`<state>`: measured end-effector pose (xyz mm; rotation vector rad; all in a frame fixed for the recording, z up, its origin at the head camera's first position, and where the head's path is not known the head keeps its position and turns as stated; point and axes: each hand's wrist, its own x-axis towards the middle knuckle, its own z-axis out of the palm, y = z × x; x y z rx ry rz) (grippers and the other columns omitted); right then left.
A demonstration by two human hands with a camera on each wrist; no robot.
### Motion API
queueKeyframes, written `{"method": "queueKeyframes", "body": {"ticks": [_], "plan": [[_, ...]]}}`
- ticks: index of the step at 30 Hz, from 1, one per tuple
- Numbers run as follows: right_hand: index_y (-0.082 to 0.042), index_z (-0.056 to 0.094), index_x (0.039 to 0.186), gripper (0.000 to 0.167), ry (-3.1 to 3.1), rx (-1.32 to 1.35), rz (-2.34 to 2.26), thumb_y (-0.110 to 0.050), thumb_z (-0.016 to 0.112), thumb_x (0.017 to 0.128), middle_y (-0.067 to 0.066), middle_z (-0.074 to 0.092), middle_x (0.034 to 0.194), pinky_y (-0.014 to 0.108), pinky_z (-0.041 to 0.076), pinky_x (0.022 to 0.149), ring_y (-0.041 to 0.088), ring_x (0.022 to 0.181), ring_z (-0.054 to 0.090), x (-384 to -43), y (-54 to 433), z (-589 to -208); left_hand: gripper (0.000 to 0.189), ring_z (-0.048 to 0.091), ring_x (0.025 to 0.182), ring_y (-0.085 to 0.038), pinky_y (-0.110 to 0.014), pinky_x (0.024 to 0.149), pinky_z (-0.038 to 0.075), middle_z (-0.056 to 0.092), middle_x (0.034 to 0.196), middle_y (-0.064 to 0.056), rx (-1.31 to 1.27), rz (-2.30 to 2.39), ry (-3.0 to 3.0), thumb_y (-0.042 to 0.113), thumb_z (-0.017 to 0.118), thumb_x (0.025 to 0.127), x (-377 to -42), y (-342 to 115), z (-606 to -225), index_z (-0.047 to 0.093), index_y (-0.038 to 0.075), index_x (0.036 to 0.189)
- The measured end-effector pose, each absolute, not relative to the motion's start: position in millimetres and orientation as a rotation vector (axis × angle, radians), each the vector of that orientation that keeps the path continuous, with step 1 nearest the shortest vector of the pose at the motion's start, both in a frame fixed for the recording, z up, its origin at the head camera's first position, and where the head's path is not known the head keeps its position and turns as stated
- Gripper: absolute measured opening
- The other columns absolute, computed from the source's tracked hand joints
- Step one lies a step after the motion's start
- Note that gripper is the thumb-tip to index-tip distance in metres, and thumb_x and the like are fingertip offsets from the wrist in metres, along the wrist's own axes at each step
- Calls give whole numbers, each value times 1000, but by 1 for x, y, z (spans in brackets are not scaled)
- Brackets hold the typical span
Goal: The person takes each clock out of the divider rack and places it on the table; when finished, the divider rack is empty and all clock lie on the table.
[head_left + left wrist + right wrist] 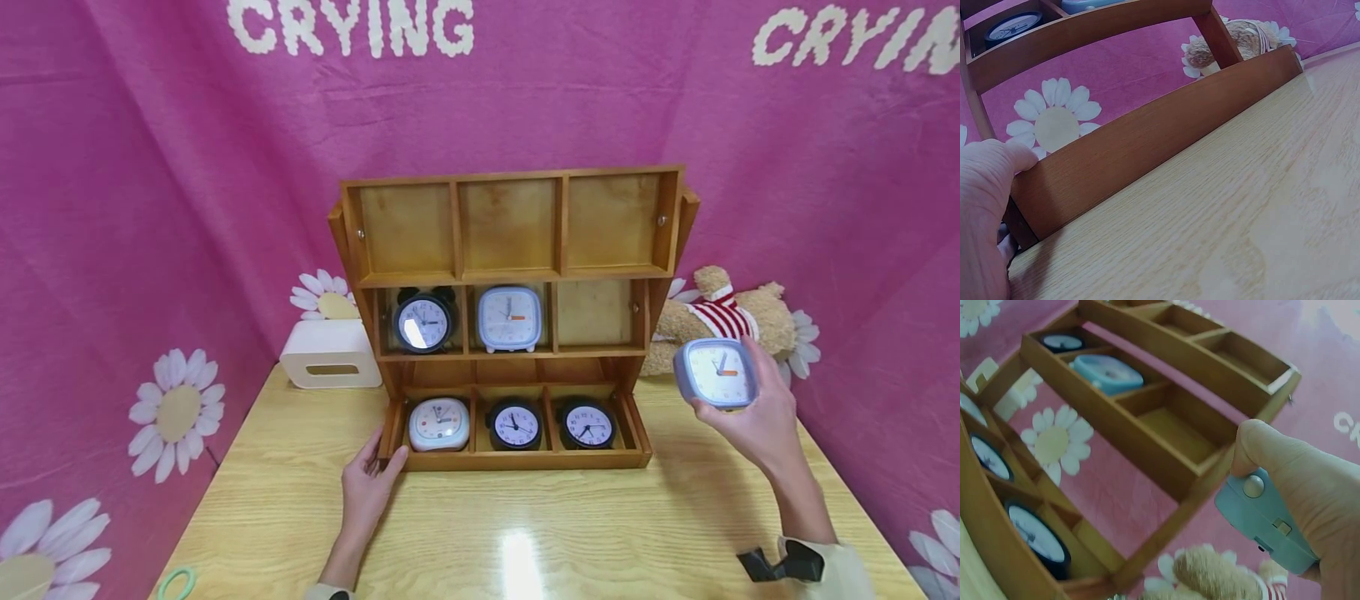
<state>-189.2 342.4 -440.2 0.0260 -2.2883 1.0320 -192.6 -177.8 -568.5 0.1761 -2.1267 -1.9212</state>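
My right hand grips a blue square alarm clock in the air, right of the wooden shelf. In the right wrist view the clock's blue casing shows a round knob. My left hand holds the front left corner of the shelf's bottom tier, its thumb over the edge in the left wrist view. The bottom tier bears a light blue clock and two black round clocks. On the middle tier stand a black twin-bell clock and another blue square clock.
A teddy bear in a striped top lies behind my right hand. Left of the shelf stands a white box with a slot. A green ring lies at the near left table edge. A pink curtain hangs behind.
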Motion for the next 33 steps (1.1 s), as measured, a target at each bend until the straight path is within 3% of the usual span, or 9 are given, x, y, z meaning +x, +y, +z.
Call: {"method": "queueKeyframes", "body": {"ticks": [4,6,11,17,22,24,28,31,33], "plan": [[-11,35,163,113,-2320,-9,1018,-10,90,64,25,48,154,25,34,101,45,125,48,-187,356,-454,64,51,139,-33,-28,112,42,53,150,-26,174,-1932,-2124,11,79,94,-193,-178,-570,52,-3,150],[-10,35,163,112,-2332,-22,1015,-11,89,65,28,49,152,27,35,98,47,122,48,-187,362,-461,64,51,139,-34,-34,113,41,53,150,-26,179,-1925,-2133,12,79,94,-193,-178,-570,52,-3,150],[-5,35,162,111,-2379,-59,1023,-12,89,66,33,47,150,51,38,99,51,122,48,-187,378,-478,64,51,139,-35,-41,114,40,53,149,-27,192,-1907,-2143,14,80,94,-192,-178,-570,52,-3,150],[1,35,160,110,-2412,-99,1015,-14,89,66,37,48,146,9,25,92,51,122,49,-187,402,-507,64,50,140,-35,-40,114,40,54,149,-26,197,-1880,-2158,14,80,94,-193,-179,-571,53,-4,149],[4,35,159,106,-2456,-147,1016,-15,88,69,39,48,146,6,23,93,52,124,49,-187,422,-529,64,50,140,-35,-41,115,39,52,150,-27,180,-1901,-2159,13,79,95,-193,-179,-571,51,-4,150],[5,33,159,105,-2492,-174,1015,-16,87,72,39,47,147,10,27,95,52,125,48,-188,430,-536,64,49,140,-35,-41,115,38,51,151,-27,176,-1911,-2156,12,78,95,-193,-179,-570,50,-4,151],[5,29,160,103,-2556,-256,1018,-20,84,77,45,45,143,42,40,100,56,123,47,-194,445,-549,64,48,140,-36,-42,115,38,51,151,-28,174,-1922,-2149,11,78,95,-192,-180,-569,50,-4,151],[6,28,160,101,-2585,-313,1014,-21,82,79,48,44,140,62,39,95,58,121,46,-199,455,-558,64,49,140,-36,-41,114,39,51,151,-28,180,-1926,-2146,11,78,95,-192,-179,-569,50,-4,151],[7,27,159,101,-2592,-337,1022,-21,82,79,50,43,140,64,38,97,59,122,46,-200,461,-563,65,49,140,-37,-38,113,40,52,150,-29,185,-1921,-2147,11,79,95,-193,-179,-570,50,-5,151]]}}
